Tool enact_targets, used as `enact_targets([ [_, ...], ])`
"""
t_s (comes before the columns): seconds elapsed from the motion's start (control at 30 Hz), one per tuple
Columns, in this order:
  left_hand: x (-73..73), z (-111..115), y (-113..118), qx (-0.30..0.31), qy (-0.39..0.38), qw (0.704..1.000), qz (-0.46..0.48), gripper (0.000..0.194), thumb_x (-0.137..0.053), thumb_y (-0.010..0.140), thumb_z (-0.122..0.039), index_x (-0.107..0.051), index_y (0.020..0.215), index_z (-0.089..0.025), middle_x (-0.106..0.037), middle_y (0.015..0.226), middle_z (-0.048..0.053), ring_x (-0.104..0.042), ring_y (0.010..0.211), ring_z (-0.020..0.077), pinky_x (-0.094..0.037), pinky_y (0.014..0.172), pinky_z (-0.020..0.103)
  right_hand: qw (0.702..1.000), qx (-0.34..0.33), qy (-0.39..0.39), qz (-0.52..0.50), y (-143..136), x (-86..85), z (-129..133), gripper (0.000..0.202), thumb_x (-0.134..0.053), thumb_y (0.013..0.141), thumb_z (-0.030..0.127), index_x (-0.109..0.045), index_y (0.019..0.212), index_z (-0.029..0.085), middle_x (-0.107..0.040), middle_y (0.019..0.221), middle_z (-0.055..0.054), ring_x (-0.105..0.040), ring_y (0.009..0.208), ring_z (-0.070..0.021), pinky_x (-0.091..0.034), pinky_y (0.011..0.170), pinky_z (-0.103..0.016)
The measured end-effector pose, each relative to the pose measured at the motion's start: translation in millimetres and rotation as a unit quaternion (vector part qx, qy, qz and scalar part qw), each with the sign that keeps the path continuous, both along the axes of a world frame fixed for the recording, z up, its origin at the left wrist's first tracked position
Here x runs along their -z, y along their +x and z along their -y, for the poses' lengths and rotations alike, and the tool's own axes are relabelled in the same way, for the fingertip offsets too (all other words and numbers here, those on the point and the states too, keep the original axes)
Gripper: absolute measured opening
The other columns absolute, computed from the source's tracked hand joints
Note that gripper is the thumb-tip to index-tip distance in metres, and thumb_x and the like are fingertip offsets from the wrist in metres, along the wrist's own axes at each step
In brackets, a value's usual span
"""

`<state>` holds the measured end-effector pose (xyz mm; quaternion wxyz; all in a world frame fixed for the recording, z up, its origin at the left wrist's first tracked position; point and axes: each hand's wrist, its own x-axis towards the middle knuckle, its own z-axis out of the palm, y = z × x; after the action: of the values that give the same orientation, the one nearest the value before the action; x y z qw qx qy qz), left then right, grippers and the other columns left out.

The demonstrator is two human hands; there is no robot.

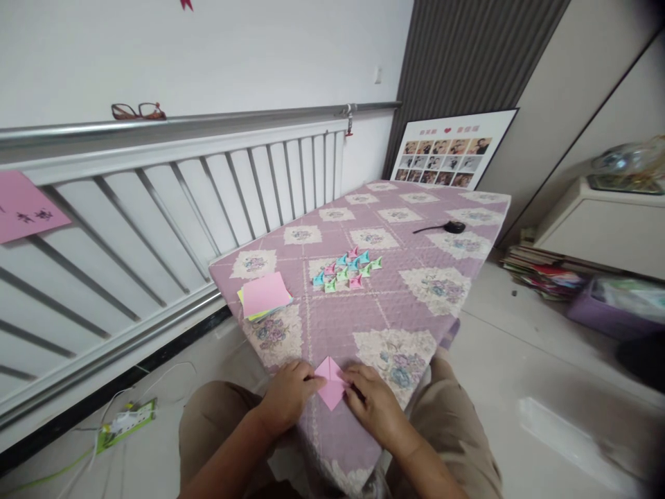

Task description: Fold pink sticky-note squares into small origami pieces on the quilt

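A pink paper (331, 392), folded into a small diamond with a crease at its top, lies on the near part of the tablecloth (340, 326). My left hand (291, 394) holds its left corner, with the thumb on top of the paper. On the right corner, my right hand (371, 398) has its thumb and fingers closed at the edge. Several small folded paper pieces (349, 269) in pink, blue and green stand grouped in the middle of the table. A stack of square paper sheets (266, 294), pink on top, rests near the left edge.
A black object with a strap (454, 226) lies toward the far right of the table. Behind the left edge stands a white radiator (233, 201), with glasses (138, 111) on the pipe above. A power strip (127, 424) is on the floor at lower left.
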<state>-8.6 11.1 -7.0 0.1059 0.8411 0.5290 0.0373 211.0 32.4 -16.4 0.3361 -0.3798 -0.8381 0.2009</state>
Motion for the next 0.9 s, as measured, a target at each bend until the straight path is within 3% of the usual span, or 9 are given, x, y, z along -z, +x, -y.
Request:
enact_targets([
  [0.1,-3.1,-0.7,-0.1,-0.006,-0.013,1.000,0.015,0.026,-0.042,0.095,-0.028,-0.062,0.112,-0.028,-0.058,0.099,0.003,-0.047,0.095,0.0195,-0.035,0.084,0.031,1.000,-0.006,-0.022,0.004,-2.1,-3.1,1.7,0.026,-0.057,0.078,0.014,-0.064,0.102,0.023,-0.062,0.099,-0.006,-0.058,0.094,-0.0203,-0.047,0.083,-0.035],
  [0.27,-8.2,-1.1,-0.3,-0.002,-0.010,0.997,0.070,0.030,-0.045,0.089,-0.017,-0.063,0.111,-0.027,-0.058,0.101,0.003,-0.048,0.095,0.0197,-0.036,0.086,0.032,0.998,0.040,-0.015,0.040,-12.4,-1.7,1.3,0.015,-0.055,0.079,0.012,-0.064,0.086,0.022,-0.061,0.086,-0.004,-0.056,0.084,-0.0191,-0.044,0.078,-0.033],
  [0.47,-7.0,-6.0,9.2,-0.064,-0.006,0.994,0.087,0.020,-0.048,0.091,-0.026,-0.067,0.097,-0.024,-0.060,0.095,0.003,-0.051,0.093,0.0192,-0.038,0.085,0.032,0.988,0.091,0.017,0.123,-18.3,0.4,-4.5,0.013,-0.053,0.083,0.016,-0.058,0.070,0.020,-0.058,0.075,-0.002,-0.053,0.073,-0.0176,-0.039,0.068,-0.030],
  [0.67,-0.5,-11.6,13.2,-0.109,-0.010,0.991,0.075,0.020,-0.045,0.092,-0.024,-0.064,0.088,-0.019,-0.060,0.092,0.004,-0.053,0.091,0.0189,-0.038,0.085,0.032,0.987,0.062,0.012,0.150,-14.4,-1.9,-12.2,0.011,-0.056,0.083,0.017,-0.059,0.073,0.021,-0.060,0.077,-0.002,-0.055,0.075,-0.0177,-0.038,0.069,-0.029],
  [0.9,-2.3,-13.9,9.7,-0.095,-0.027,0.992,0.073,0.021,-0.043,0.093,-0.024,-0.064,0.091,-0.021,-0.060,0.094,0.002,-0.053,0.092,0.0179,-0.038,0.084,0.030,0.984,0.014,0.044,0.170,-6.6,5.4,-21.1,0.016,-0.052,0.089,0.020,-0.060,0.075,0.019,-0.059,0.076,-0.003,-0.054,0.073,-0.0171,-0.037,0.068,-0.029],
])
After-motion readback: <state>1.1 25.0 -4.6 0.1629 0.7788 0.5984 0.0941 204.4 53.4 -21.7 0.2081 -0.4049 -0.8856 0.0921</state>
